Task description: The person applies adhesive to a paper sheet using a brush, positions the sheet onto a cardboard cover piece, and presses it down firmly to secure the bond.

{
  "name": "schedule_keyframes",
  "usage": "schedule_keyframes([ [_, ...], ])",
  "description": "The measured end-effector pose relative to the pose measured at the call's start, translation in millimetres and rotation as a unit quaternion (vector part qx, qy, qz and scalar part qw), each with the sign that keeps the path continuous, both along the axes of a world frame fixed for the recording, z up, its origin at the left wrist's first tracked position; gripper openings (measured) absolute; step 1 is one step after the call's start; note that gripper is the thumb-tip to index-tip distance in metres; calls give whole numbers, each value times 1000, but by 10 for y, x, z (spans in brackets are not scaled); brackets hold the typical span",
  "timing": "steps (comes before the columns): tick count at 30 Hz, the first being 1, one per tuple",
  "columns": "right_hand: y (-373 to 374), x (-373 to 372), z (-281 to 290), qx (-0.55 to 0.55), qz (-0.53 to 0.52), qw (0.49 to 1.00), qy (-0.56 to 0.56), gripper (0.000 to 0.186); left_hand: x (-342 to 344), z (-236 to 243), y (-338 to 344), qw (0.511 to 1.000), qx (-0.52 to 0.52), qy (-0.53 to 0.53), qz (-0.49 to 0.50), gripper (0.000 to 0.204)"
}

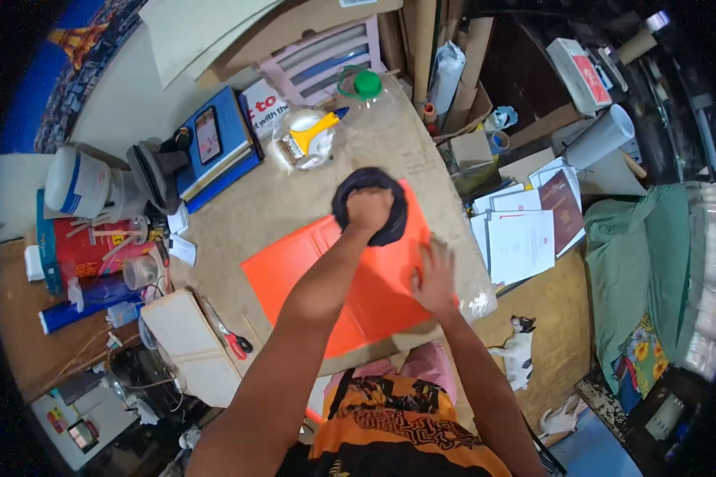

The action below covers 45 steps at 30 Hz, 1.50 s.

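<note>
1. Left hand (pixel 371 209) on dark cloth (pixel 395 226), atop orange sheet (pixel 374 294); fingers partly hidden, can't tell grip.
2. Right hand (pixel 435 278): fingers spread at sheet's right edge, probably bracing it flat on table (pixel 422 159).

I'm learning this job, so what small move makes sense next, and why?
Probably draw the dark cloth toward the body with the left hand: it sits at the far edge of the orange sheet, whose nearer part lies outside the cloth. The right hand, spread at the sheet's right side, could steady it.
</note>
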State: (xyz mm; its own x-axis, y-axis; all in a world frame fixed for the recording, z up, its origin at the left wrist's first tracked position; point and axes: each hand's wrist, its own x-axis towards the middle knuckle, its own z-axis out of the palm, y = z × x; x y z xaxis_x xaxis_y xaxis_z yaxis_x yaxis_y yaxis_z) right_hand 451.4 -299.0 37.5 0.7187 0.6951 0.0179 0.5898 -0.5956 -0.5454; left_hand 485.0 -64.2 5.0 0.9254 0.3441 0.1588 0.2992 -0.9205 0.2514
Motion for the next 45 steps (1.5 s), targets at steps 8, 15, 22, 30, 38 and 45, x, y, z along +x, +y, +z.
schedule_keyframes([
  [8, 543, 93, -159, -165, -18, 983, -77, 63, -1704, 69, 968, 993, 32, 74, 85, 37],
  [15, 543, 42, -167, -178, -10, 982, -56, 65, -2081, 22, 1160, 994, 77, 58, 55, 30],
  [22, 514, 83, -132, -149, -27, 987, -45, 62, -1123, 75, 570, 997, 35, 54, 36, 28],
  [30, 497, 126, -125, -143, -7, 989, -32, 62, 130, 4, -100, 998, 24, 52, -39, 30],
  [38, 426, 203, -142, -100, -22, 994, 25, 62, -347, 50, 150, 996, 48, 75, -28, 29],
  [45, 437, 172, -109, -131, 13, 990, 44, 62, -814, -25, 355, 991, 105, 83, 11, 32],
])
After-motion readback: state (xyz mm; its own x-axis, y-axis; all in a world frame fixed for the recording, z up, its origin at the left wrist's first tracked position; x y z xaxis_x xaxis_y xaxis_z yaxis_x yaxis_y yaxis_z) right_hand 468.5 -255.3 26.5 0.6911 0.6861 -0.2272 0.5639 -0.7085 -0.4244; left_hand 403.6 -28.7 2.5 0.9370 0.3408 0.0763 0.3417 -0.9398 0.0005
